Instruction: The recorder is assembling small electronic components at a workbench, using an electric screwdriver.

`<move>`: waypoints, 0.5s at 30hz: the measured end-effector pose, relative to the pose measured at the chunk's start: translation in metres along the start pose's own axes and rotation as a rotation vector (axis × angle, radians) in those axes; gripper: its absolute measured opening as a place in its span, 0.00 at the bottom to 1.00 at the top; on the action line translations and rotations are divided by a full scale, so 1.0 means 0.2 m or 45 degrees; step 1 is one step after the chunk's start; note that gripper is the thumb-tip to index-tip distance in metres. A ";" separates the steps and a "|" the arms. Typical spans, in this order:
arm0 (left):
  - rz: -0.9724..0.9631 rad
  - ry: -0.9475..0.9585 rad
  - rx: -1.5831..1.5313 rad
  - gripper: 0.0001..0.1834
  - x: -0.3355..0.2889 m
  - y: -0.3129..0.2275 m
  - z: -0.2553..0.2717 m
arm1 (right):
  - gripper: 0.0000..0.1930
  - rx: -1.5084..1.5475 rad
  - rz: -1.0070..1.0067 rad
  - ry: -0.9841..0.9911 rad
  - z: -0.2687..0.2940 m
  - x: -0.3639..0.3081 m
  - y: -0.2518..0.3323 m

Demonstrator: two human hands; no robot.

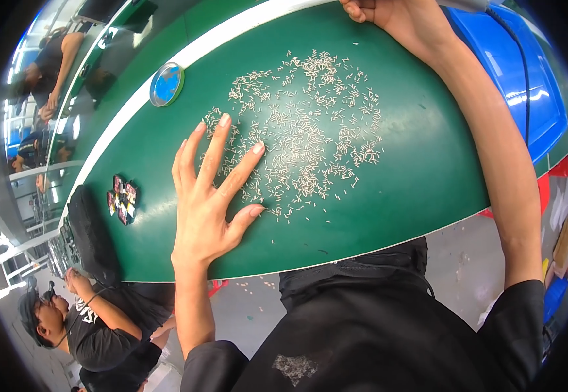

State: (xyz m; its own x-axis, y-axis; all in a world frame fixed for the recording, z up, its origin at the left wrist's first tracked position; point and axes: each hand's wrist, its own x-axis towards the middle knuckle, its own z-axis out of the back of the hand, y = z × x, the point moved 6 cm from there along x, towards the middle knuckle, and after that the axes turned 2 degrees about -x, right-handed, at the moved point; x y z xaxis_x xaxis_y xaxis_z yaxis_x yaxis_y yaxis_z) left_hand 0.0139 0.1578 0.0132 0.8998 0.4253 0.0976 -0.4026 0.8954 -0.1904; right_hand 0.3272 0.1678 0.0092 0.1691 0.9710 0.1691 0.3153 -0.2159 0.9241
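Many small pale rod-shaped pieces [303, 130] lie scattered in a wide patch over the green tabletop [421, 176]. My left hand [209, 202] is open, palm down, with its fingers spread over the patch's left side. Its fingertips are among the pieces, and no object shows in it. My right arm reaches along the right side to the far edge. There my right hand [395, 16] is partly cut off by the top of the picture. Its visible fingers are curled, and whatever they may hold is hidden.
A round shallow dish [167, 85] with blue inside stands at the far left. Small dark packets [122, 199] and a black pouch [91, 232] lie left. A blue plastic bin [513, 78] is on the right. Another person [94, 326] sits at lower left.
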 end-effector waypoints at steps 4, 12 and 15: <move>-0.014 -0.049 -0.063 0.33 0.00 0.00 0.01 | 0.26 0.017 0.002 0.019 0.01 0.01 0.00; -0.083 -0.015 -0.008 0.36 -0.02 -0.23 -0.01 | 0.25 0.008 0.030 0.056 0.00 0.02 -0.01; -0.081 0.081 0.049 0.35 0.00 -0.28 -0.06 | 0.24 -0.017 0.042 0.059 0.02 0.01 -0.01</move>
State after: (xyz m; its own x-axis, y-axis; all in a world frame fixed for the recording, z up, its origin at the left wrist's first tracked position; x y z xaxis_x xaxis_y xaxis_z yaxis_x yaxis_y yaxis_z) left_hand 0.0383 0.1070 0.0120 0.9321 0.3591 0.0462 -0.3491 0.9253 -0.1481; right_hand 0.3308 0.1705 0.0066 0.1358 0.9672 0.2148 0.2978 -0.2467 0.9222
